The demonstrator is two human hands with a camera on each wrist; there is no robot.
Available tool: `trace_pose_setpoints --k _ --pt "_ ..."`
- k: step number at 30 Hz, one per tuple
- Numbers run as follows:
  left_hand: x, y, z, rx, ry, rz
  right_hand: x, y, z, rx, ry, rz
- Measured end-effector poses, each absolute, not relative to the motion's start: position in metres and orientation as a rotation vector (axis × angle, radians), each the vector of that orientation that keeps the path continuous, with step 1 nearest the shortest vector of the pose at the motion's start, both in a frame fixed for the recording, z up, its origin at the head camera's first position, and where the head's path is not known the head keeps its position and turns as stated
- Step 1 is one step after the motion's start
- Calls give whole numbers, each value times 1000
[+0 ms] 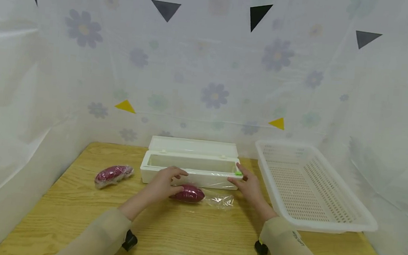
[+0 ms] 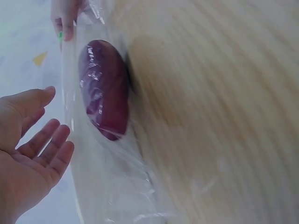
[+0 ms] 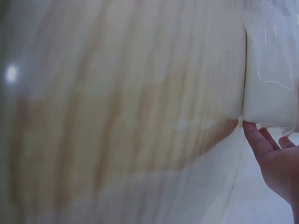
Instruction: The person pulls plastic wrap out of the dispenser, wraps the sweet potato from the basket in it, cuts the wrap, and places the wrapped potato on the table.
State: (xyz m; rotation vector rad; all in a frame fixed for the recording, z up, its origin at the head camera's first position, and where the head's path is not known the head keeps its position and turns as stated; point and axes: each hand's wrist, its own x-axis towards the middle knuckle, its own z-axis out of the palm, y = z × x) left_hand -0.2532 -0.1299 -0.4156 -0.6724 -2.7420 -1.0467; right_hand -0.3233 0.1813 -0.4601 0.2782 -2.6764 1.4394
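Note:
A white cling film dispenser [image 1: 185,178] stands on the table with its lid [image 1: 193,146] raised and a green slider [image 1: 238,173] at its right end. Clear film [image 2: 112,182] stretches from its front onto the table. A purple-red sweet potato [image 1: 191,194] lies before the dispenser, apparently under or in the film. My left hand [image 1: 164,184] hovers beside the sweet potato, fingers loosely spread and holding nothing; the left wrist view shows its palm apart from it. My right hand [image 1: 248,184] holds the dispenser's right end, thumb at the front and a finger near the slider.
Farther left lies another purple-red sweet potato [image 1: 112,175] wrapped in film. A white slatted plastic basket [image 1: 326,225] stands at the right, close to my right forearm. A flower-patterned sheet [image 1: 209,63] hangs behind the wooden table [image 1: 194,240].

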Motion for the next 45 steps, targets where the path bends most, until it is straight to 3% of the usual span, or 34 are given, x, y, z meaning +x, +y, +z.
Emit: trace_pose_setpoints --k 15,29,45 --pt "-292 -68 -385 -766 -2710 -1044 -327 181 -463 263 -2661 1415" --pt "-325 -22 -389 -830 -2785 -1180 -331 185 -468 344 -2598 1464" --pt "-342 -4 -403 -886 -2797 -1216 -328 181 -469 284 -2606 1529"
